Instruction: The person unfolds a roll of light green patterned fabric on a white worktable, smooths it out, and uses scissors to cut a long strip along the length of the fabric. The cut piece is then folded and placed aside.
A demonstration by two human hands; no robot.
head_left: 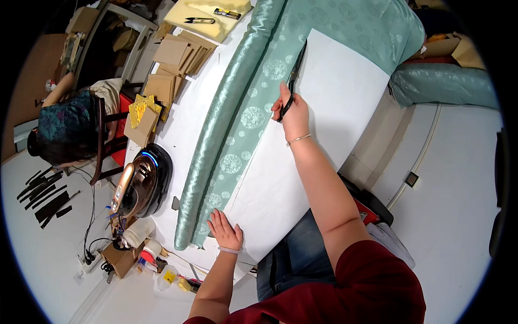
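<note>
We hold black scissors [295, 70] in our right hand [294, 114], at one o'clock, with the tip by the edge of the green cloth [251, 117] that runs from seven o'clock up to twelve. Our left hand [225, 233] lies flat and wide at seven o'clock, fingers on the cloth, and we see an iron [144, 186] at nine o'clock.

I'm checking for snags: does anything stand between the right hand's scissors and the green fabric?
Nothing visible does: the scissors, held in the right hand, lie right at the edge of the green fabric.
</note>
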